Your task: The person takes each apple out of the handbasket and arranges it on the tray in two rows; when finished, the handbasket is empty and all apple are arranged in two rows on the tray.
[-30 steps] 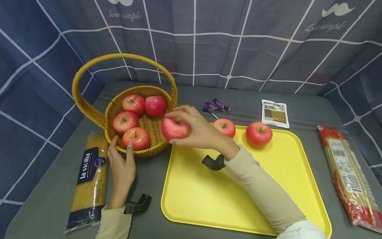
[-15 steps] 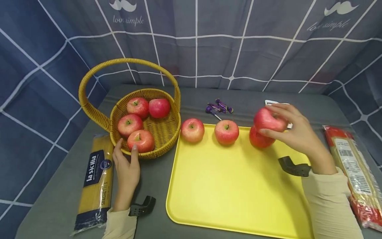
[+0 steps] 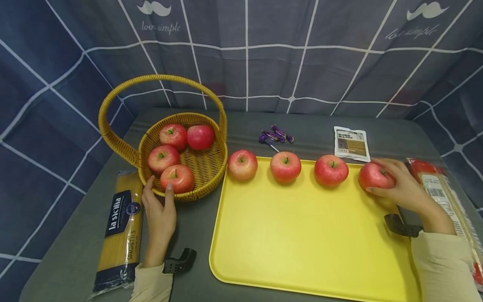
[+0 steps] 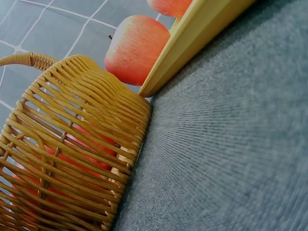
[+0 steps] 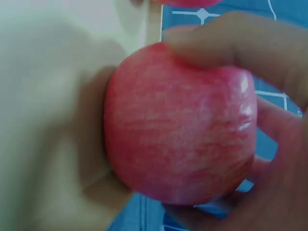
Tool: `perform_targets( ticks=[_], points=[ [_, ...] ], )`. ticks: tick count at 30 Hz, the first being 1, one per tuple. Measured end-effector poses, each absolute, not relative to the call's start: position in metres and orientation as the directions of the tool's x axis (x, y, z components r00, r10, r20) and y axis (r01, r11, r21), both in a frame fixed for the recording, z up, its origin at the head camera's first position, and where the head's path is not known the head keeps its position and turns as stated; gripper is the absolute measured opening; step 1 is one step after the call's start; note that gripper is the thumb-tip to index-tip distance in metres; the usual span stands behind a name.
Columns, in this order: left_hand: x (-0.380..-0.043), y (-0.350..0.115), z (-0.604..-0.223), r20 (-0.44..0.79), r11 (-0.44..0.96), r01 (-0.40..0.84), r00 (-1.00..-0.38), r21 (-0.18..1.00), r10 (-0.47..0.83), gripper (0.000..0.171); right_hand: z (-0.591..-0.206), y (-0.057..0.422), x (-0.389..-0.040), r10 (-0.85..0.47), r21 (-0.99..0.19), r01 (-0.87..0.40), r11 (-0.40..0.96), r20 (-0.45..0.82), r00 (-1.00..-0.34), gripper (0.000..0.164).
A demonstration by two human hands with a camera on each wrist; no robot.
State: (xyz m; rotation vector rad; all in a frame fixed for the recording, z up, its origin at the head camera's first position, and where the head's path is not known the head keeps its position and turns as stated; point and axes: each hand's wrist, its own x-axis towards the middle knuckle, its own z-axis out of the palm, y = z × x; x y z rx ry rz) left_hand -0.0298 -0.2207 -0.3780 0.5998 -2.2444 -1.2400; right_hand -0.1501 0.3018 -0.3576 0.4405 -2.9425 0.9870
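Observation:
In the head view my right hand (image 3: 401, 184) holds a red apple (image 3: 374, 176) at the tray's back right corner. The right wrist view shows the thumb (image 5: 207, 45) against this apple's side, with fingers around the far side. The apple is on or just above the yellow tray (image 3: 302, 243); I cannot tell which. Three more apples sit in a row along the tray's back edge, the nearest to the held one being a red apple (image 3: 331, 170). My left hand (image 3: 160, 218) touches the front rim of a wicker basket (image 3: 205, 167) with several apples in it, its thumb beside an orange-red apple (image 3: 177, 178).
A spaghetti pack (image 3: 120, 235) lies left of the basket. Purple-wrapped candies (image 3: 277, 134) and a white pouch (image 3: 351, 144) lie behind the tray. A red noodle pack (image 3: 445, 197) lies at the right, partly behind my right arm. A checked curtain (image 3: 271, 67) closes the back.
My right hand has carried an apple from beside the basket rightwards, over the row, and down to the tray's back right corner. My left hand has stayed at the basket rim.

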Motion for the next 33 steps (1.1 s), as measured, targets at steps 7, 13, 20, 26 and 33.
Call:
perform_targets(
  ticks=[7, 13, 20, 26, 33],
  points=[
    [-0.029, -0.22, -0.378, 0.221, 0.488, -0.13, -0.771, 0.863, -0.597, 0.053, -0.348, 0.294, -0.148, -0.267, -0.607, -0.292, 0.739, 0.133, -0.954, 0.079],
    [-0.029, -0.22, -0.378, 0.214, 0.485, -0.135, -0.774, 0.864, -0.596, 0.054, -0.314, 0.246, -0.145, -0.175, -0.634, -0.314, 0.707, 0.274, -0.946, 0.058],
    [-0.03, -0.22, -0.378, 0.218, 0.489, -0.129, -0.777, 0.863, -0.591, 0.054, -0.3, 0.149, -0.151, -0.392, -0.571, -0.614, 0.545, 0.474, -0.788, 0.045],
    [-0.03, -0.22, -0.378, 0.214, 0.487, -0.135, -0.774, 0.863, -0.595, 0.054, -0.301, 0.055, -0.149, -0.636, -0.547, -0.749, 0.374, 0.437, -0.637, 0.037],
    [-0.031, -0.221, -0.379, 0.21, 0.488, -0.14, -0.777, 0.862, -0.593, 0.054, -0.313, -0.05, -0.142, -0.825, -0.325, -0.891, 0.318, 0.369, -0.429, 0.043]
  ],
)
